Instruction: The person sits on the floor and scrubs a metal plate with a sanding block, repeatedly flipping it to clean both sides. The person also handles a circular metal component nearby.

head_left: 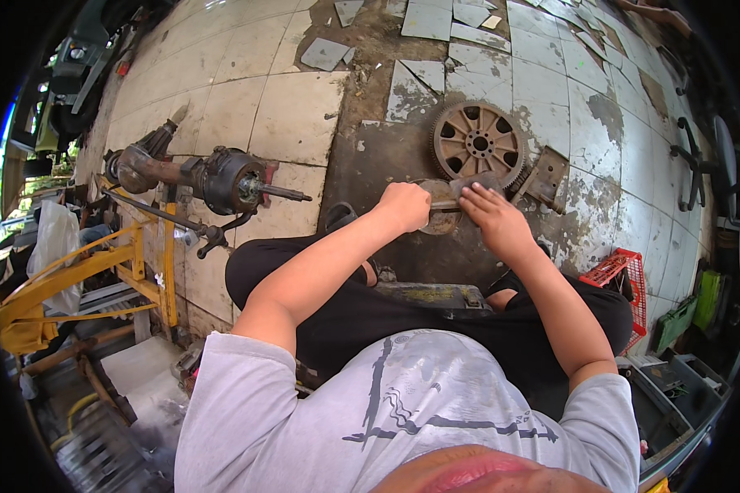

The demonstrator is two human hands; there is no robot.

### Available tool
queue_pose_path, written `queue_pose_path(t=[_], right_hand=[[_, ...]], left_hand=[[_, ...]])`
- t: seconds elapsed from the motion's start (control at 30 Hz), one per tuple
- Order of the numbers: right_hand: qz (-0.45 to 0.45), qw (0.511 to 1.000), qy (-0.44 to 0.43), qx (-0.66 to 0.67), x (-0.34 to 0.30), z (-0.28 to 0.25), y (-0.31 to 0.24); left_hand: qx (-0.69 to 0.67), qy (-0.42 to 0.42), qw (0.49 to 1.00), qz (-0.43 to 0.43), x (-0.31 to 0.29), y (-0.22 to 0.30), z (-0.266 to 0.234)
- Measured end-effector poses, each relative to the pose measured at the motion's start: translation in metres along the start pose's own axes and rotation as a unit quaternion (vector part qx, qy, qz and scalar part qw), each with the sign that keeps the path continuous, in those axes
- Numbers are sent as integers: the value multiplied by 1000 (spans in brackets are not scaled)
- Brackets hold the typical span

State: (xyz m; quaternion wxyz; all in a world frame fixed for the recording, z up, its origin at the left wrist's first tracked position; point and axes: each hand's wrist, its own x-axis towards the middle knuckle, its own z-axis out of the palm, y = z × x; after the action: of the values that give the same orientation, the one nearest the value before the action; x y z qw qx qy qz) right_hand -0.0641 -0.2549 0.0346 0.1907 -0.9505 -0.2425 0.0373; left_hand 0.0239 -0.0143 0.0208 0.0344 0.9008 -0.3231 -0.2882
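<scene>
My left hand (404, 205) is closed in a fist at the side of a round, worn metal disc (442, 223). A narrow metal strip (446, 205) runs across the disc between my hands; what the left fingers grip is hidden. My right hand (497, 220) lies flat with its fingers stretched over a dark brown flat piece (483, 178) at the disc's right side. Just beyond stands a rusty toothed flywheel (478, 141) with openings between its spokes. A rusty metal bracket (544, 179) rests to its right.
An axle assembly (230, 181) sits on the left near a yellow metal frame (99, 263). Between my legs is a dark block (432, 297). A red plastic crate (625, 287) stands at the right. Broken tiles (325, 54) litter the far floor.
</scene>
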Motion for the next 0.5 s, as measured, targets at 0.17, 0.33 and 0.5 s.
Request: queue_pose_path(t=[0.17,0.33,0.5], right_hand=[[-2,1000,16,-14,-2,3,-10],[-55,998,-10,41,-2,5,-13],[69,996,-24,-43,-2,1,5]], left_hand=[[25,-10,1000,-14,1,2,-2],[17,-13,1000,-21,-1,4,2],[10,-33,999,-32,-5,15,-1]])
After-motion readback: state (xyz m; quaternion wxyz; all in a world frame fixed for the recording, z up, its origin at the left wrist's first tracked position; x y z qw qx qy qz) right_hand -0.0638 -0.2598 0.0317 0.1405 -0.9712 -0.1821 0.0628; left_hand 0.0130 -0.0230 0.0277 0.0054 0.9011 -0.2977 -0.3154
